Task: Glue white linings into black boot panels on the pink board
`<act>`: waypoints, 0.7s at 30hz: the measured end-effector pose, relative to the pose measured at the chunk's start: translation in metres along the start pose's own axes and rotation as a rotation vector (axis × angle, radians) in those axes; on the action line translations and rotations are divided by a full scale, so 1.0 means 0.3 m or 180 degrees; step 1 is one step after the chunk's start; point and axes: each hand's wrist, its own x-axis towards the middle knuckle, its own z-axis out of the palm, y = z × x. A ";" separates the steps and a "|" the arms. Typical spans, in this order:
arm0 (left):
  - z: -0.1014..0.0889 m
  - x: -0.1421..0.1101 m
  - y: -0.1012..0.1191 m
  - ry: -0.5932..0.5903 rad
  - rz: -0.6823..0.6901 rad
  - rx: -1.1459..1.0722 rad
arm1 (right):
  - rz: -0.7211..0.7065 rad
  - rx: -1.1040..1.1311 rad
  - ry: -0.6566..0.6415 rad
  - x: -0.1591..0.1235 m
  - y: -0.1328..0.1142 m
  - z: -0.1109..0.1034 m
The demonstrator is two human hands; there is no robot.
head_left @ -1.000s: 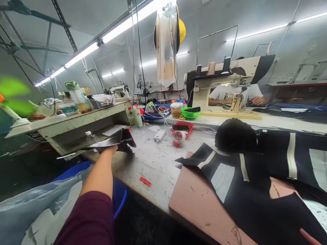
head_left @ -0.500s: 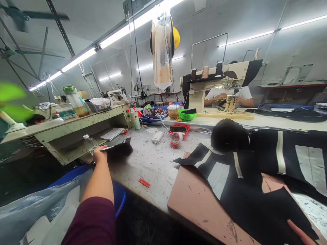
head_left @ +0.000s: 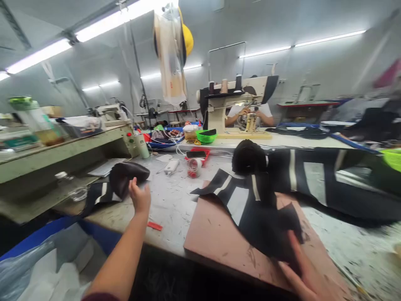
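My left hand is stretched out over the table's left end, with a raised finger at the right edge of a curled dark piece. That piece lies on a black-and-white striped panel; whether the hand still grips it is unclear. My right hand is blurred at the bottom right. Its fingers are on the near corner of a black fabric piece, which is bunched on a pink board. More black panels with pale stripes trail away to the right.
A speckled worktable carries a phone, a white charger, a small jar and a red strip. A person sits behind a sewing machine. A blue bin with a plastic bag stands below left.
The camera has swung right and down. My left hand has brought the dark piece onto the table's edge. My right hand has moved up onto the board, and the black fabric has bunched leftward.
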 end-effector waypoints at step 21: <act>0.285 -0.736 0.482 -0.5133 0.3917 0.0516 | -0.0038 -0.2047 -0.0420 0.194 -0.040 -0.211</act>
